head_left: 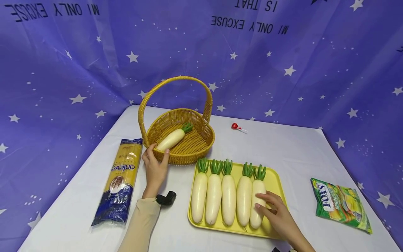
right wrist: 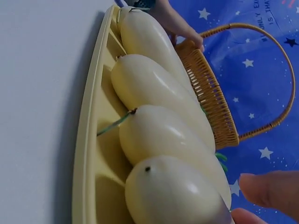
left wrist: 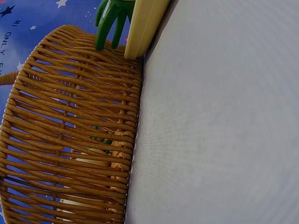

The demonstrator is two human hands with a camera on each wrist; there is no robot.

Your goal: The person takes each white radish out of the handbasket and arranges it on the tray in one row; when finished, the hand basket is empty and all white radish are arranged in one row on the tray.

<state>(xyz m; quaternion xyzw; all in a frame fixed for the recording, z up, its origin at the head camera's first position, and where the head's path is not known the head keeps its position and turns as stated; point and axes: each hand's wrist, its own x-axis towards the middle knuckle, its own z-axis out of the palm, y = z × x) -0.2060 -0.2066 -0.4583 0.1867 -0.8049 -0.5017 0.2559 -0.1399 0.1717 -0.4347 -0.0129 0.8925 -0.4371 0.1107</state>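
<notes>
A yellow wicker basket (head_left: pixel 192 158) with a tall handle stands at the back, and one white radish with green stems (head_left: pixel 171 140) lies in it. My left hand (head_left: pixel 155 171) holds the near left rim of the basket, thumb and fingers spread along it. Several more white radishes (head_left: pixel 214 199) lie side by side on a yellow tray (head_left: pixel 274 175), stems away from me. Over the tray's right side is my right hand (head_left: pixel 278 215), its fingertips at the rightmost radish (head_left: pixel 257 187). In the right wrist view, a fingertip (right wrist: pixel 254 189) shows beside the radishes with a gap.
Left of the basket lies a blue and yellow pasta packet (head_left: pixel 118 182). A red lollipop (head_left: pixel 235 126) is on the white table (head_left: pixel 283 147) behind the tray. A green candy bag (head_left: pixel 341 204) lies far right. The starry blue cloth (head_left: pixel 258 70) rises behind the table.
</notes>
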